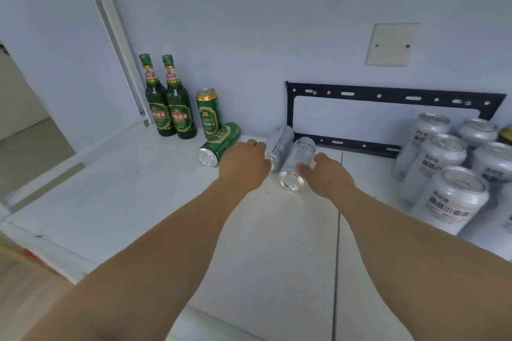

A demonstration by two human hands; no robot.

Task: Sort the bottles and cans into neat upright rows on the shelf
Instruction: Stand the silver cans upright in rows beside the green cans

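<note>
Hands: left hand [245, 162] and right hand [325, 174] each closed on a toppled silver can [296, 163], apparently mid-righting; next, standing both beside the upright silver cans [443, 158].

White shelf [144, 196] bears two upright bottles [169, 108], standing and toppled cans [443, 174].

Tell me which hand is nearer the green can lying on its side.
Left. The left hand is just right of the fallen green can; the right hand is farther right, past two silver cans.

Black metal bracket [388, 94] low on the wall, blank cover plate [392, 44] above it (two screws).
</note>
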